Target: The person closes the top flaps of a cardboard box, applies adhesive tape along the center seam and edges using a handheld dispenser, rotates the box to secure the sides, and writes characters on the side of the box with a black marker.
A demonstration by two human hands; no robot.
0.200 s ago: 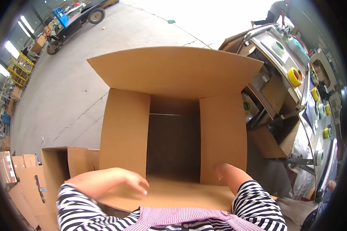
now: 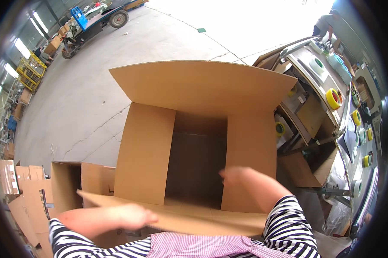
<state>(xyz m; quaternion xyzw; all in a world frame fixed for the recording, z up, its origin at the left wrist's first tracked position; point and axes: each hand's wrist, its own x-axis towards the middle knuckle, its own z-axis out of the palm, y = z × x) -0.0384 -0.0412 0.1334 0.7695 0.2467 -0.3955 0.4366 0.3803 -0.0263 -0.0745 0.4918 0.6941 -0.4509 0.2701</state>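
Note:
A large cardboard box (image 2: 198, 206) stands in front of me with a dark interior. Its far flap (image 2: 202, 88) sticks up and outward, while the left flap (image 2: 146, 152) and right flap (image 2: 252, 159) lie folded in, leaving a gap between them. The near flap (image 2: 194, 222) slants, its left corner raised. My left hand (image 2: 131, 216) is by that near flap, smeared by motion; whether it grips the edge is unclear. Over the inner edge of the right flap hovers my right hand (image 2: 237, 175), also blurred, with no object visible in it.
Right of the box, a long workbench (image 2: 308, 69) carries several tape rolls, one a large yellow roll (image 2: 333, 99). More cardboard boxes (image 2: 67, 180) stand at the left. A blue cart (image 2: 99, 21) is parked far off on the concrete floor. Another person (image 2: 325, 26) bends over at the far right.
The near flap's left side has tilted up. My left hand has moved down and left, and my right hand has moved forward and inward. The whole view has shifted slightly.

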